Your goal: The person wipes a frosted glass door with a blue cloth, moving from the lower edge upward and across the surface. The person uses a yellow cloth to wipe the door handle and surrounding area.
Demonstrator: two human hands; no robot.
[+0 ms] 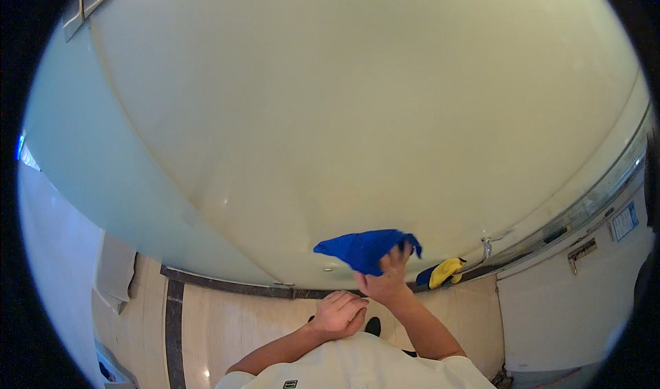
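A blue cloth (361, 247) is in my right hand (389, 278), spread against the lower part of a large frosted glass panel (361, 131). My left hand (339, 314) rests loosely curled in front of my body, below and left of the right one, with nothing visible in it. To the right of the cloth, a yellow and blue cloth (446, 273) hangs by a curved metal handle (486, 249) on the glass. A small round fitting (328, 269) shows under the blue cloth's left part.
A bluish glass panel (129, 183) adjoins at the left, with a metal hinge (87, 7) above. A dark stone strip (232, 286) runs along the glass foot over pale floor. At right stands a white door (567, 306) with a metal handle (581, 252).
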